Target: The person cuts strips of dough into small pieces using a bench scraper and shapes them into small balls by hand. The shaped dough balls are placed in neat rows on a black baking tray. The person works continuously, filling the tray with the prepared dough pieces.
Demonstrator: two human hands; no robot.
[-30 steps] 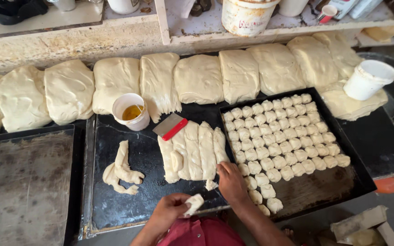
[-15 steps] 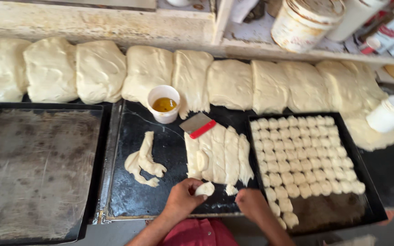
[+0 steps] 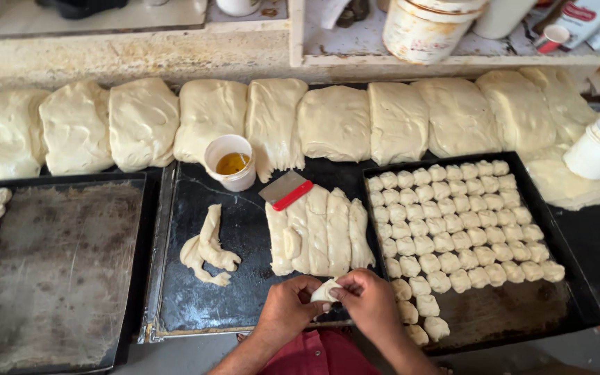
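We shape dough on dark oiled metal trays below a worn shelf.

Three black trays (image 3: 244, 305); ten pale folded dough slabs (image 3: 335, 121) across twelve o'clock. Our left hand (image 3: 286, 309) and right hand (image 3: 373, 302) meet at six o'clock, fingers closed, pinching one small white dough piece (image 3: 324, 292) between them.

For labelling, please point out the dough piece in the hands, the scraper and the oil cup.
dough piece (image 3: 325, 291), head view, its white middle
scraper (image 3: 293, 195), head view, red handle
oil cup (image 3: 230, 163), head view, inside
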